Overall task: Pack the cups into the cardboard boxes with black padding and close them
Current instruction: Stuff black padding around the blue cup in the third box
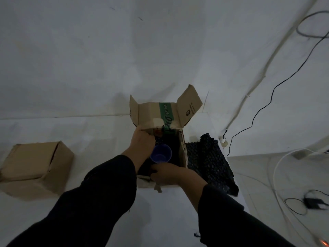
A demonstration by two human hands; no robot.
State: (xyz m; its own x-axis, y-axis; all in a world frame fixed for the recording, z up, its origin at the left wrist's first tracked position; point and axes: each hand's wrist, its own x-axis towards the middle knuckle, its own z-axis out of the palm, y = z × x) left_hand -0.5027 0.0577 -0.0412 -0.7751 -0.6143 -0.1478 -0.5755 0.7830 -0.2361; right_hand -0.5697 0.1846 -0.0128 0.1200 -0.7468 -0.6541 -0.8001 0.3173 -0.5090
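Your sleeves (99,202) reach into the open cardboard box (183,150); left hand (142,139) curls at its left wall, right hand (169,173) at the near edge, grips too dark to tell; keep the blue cup (161,155) mouth-up between them, snug against the black padding (158,139).

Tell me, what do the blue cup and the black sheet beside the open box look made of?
Blue cup: probably plastic, smooth with a slight sheen. Black sheet: looks like bubble wrap, its surface covered in rows of small bumps.
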